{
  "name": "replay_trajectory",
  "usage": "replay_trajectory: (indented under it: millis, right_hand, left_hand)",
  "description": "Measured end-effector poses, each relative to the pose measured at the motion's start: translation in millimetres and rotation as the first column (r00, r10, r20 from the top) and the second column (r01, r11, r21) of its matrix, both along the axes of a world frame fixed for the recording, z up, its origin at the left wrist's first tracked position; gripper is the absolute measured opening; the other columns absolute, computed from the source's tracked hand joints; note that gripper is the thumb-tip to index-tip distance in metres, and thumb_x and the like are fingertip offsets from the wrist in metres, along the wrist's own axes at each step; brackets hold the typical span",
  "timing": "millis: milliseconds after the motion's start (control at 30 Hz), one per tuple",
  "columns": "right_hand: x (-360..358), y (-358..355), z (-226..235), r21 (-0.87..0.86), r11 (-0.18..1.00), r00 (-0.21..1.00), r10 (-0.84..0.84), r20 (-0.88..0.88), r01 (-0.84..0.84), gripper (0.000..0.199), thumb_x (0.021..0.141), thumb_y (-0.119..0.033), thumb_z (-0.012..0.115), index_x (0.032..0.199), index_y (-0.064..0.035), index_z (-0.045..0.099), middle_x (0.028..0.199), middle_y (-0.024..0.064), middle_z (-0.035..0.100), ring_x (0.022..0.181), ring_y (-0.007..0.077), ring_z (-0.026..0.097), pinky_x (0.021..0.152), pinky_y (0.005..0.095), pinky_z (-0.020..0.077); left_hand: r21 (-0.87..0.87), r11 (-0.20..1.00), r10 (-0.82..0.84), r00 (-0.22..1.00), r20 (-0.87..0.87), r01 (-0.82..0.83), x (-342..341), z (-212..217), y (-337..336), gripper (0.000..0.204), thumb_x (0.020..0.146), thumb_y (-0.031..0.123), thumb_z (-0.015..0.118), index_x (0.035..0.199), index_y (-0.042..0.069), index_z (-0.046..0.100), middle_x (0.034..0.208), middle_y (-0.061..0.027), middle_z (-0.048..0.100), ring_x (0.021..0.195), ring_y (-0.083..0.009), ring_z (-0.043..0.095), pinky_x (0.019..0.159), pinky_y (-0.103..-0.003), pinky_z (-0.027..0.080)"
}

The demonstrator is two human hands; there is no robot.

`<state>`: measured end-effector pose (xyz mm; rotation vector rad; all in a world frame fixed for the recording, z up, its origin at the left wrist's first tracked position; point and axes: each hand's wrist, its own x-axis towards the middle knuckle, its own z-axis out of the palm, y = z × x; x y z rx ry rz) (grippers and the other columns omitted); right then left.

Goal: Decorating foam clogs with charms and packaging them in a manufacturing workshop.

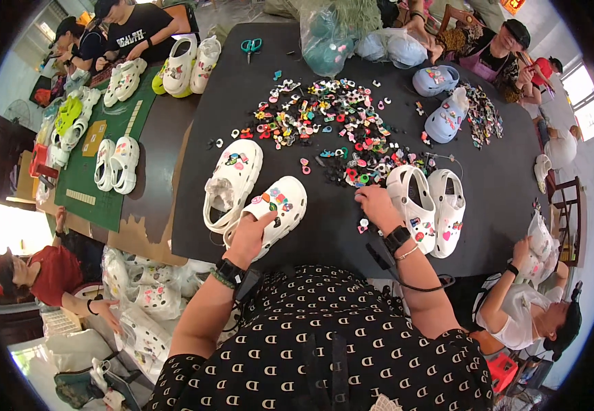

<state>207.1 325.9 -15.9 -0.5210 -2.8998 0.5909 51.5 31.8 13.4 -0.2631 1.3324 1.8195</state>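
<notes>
My left hand (247,236) is closed around the opening of a white clog (284,198), its thumb lying along the upper. Colourful charms sit on that clog's toe. Its mate, another white clog (238,164) with charms, lies just to the left. My right hand (377,204) is at the near edge of a pile of loose shoe charms (317,113), fingers curled together. Whatever they may pinch is too small to make out. Right of this hand stands a pair of decorated white clogs (446,212), and a small loose charm (363,225) lies beside the wrist.
Blue clogs (440,120) and a second charm heap (485,116) are at the back right. Teal scissors (250,46) and a plastic bag (325,48) lie at the far edge. A left table bears a green mat (105,198) and more clogs. Several people work around.
</notes>
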Motion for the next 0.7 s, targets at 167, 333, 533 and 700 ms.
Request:
replay_trajectory:
  millis: [167, 333, 533, 700]
  right_hand:
    - [-37, -64, 31, -0.755, 0.655, 0.999, -0.007, -0.053, -0.036, 0.015, 0.082, -0.007, 0.062, 0.094, 0.0010, 0.065, 0.080, 0.0137, 0.068, 0.069, 0.0206, 0.068, 0.064, 0.0316, 0.0527]
    - [-68, -101, 35, -0.583, 0.762, 0.959, 0.193, -0.209, -0.281, 0.017, 0.077, -0.011, 0.069, 0.092, -0.0024, 0.068, 0.081, 0.0138, 0.065, 0.073, 0.0265, 0.065, 0.066, 0.0356, 0.0514]
    - [-91, -127, 27, -0.501, 0.832, 0.970, 0.227, -0.086, -0.239, 0.019, 0.076, -0.013, 0.070, 0.092, -0.0024, 0.067, 0.080, 0.0155, 0.066, 0.072, 0.0290, 0.065, 0.066, 0.0353, 0.0509]
    - [-88, -131, 26, -0.485, 0.842, 0.972, 0.202, -0.119, -0.234, 0.011, 0.076, -0.010, 0.068, 0.082, -0.0017, 0.065, 0.073, 0.0142, 0.064, 0.067, 0.0298, 0.064, 0.061, 0.0377, 0.0498]
  left_hand:
    - [0.016, 0.998, -0.058, 0.993, -0.100, 0.060, 1, -19, -6, 0.041, 0.082, -0.002, 0.066, 0.121, -0.006, 0.053, 0.114, -0.0110, 0.063, 0.102, -0.0194, 0.062, 0.088, -0.032, 0.051]
    - [0.056, 0.993, -0.100, 0.989, -0.111, 0.106, -1, -13, 3, 0.041, 0.081, -0.004, 0.064, 0.121, -0.003, 0.054, 0.115, -0.0096, 0.063, 0.103, -0.0190, 0.062, 0.090, -0.032, 0.049]
    - [-0.030, 0.994, -0.113, 0.976, -0.187, 0.109, -7, -28, -8, 0.037, 0.083, 0.001, 0.063, 0.119, -0.003, 0.056, 0.108, -0.0098, 0.065, 0.095, -0.0185, 0.064, 0.084, -0.031, 0.051]
    - [-0.060, 0.992, -0.121, 0.962, -0.244, 0.110, 4, -24, -3, 0.033, 0.081, 0.002, 0.064, 0.113, -0.003, 0.060, 0.102, -0.0083, 0.066, 0.088, -0.0166, 0.064, 0.075, -0.029, 0.052]
